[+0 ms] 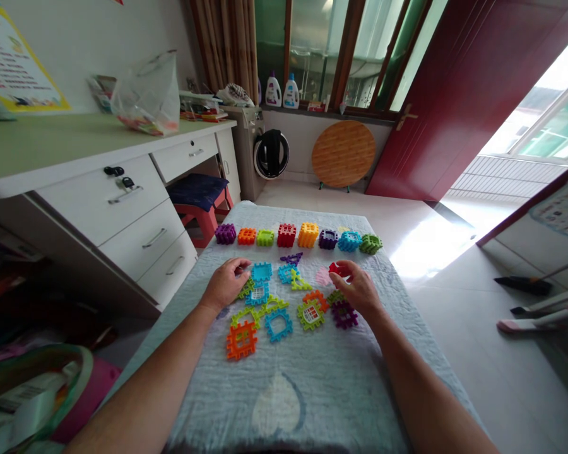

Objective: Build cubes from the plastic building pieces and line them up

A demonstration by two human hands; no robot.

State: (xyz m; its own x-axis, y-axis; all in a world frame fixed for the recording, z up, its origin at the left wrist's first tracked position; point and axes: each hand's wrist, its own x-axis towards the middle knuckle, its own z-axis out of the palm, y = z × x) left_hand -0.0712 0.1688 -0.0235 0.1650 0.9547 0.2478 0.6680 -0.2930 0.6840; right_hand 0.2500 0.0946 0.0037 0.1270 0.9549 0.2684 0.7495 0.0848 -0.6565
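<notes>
On the pale blue quilted cloth (284, 391), going L to R: L hand (224, 284) lies palm-down w/ fingers curled loosely, tips touching a blue flat tile (262, 272), nothing clamped in it; an orange tile (241, 340) sits nearer the body, just below that hand. Mid-cloth, a scatter of flat tiles incl. a blue frame tile (278, 325) & a green tile (311, 314); behind them, a row of built cubes (307, 235) along the far edge. R hand (357, 289) pinches a red tile (336, 270) at its fingertips, w/ a purple tile (344, 314) just beside the wrist.
</notes>
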